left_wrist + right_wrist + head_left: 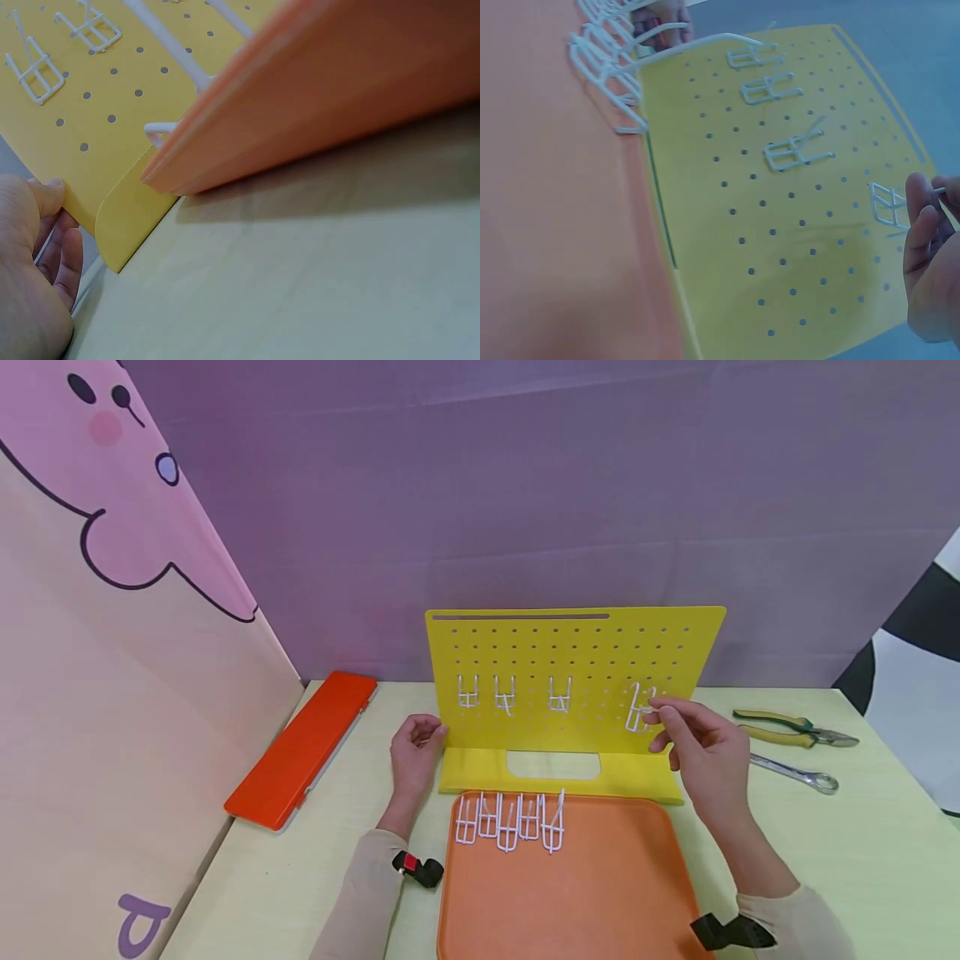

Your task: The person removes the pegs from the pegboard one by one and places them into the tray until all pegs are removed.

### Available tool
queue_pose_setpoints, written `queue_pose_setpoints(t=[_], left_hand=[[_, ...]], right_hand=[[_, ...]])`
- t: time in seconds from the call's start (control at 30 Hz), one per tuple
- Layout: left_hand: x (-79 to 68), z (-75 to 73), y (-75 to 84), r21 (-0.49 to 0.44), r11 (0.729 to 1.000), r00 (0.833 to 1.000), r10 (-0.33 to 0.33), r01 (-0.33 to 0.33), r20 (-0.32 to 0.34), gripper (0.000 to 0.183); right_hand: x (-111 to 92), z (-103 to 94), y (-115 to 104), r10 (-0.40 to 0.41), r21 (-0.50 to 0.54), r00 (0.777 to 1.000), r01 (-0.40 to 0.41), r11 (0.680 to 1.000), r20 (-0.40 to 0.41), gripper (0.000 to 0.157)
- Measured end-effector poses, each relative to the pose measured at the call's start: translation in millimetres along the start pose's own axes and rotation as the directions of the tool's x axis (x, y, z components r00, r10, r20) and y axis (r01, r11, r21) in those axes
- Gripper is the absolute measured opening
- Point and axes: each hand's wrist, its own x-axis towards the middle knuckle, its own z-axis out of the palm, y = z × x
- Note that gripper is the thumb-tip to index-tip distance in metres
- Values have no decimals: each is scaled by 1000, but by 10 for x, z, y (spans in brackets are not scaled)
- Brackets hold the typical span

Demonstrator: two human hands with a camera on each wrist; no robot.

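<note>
A yellow pegboard (517,731) stands upright on its base, with three white wire hooks hung in a row, among them a hook (559,700) near the middle. My left hand (417,756) grips the board's lower left edge, thumb (49,196) on the front face and fingers behind it. At the board's right side, my right hand (705,747) pinches another white wire hook (634,714) between thumb and fingers. That hook tilts close in front of the holes; the fingers hide part of it. In the right wrist view, the held hook (885,204) overlaps the pegboard.
An orange tray (570,893) lies before the board, with several loose white hooks (507,827) along its back left edge. To the left is a red case (303,752). Pliers (795,731) and a wrench (795,772) lie to the right. A purple cloth wall (525,510) rises behind.
</note>
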Motion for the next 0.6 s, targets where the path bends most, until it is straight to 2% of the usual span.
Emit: queue_pose_setpoints(t=[0.2, 0.43, 0.6], left_hand=[[4, -1, -8, -1, 1000, 1000, -3, 3, -2, 12], [14, -5, -24, 7, 1000, 1000, 5, -5, -2, 12], [13, -6, -25, 1, 1000, 1000, 2, -2, -2, 12]], right_hand=[[-98, -9, 57, 29, -127, 996, -18, 992, 83, 21], [-205, 3, 79, 67, -197, 983, -33, 980, 171, 21], [-277, 25, 100, 119, -265, 973, -63, 962, 199, 22]])
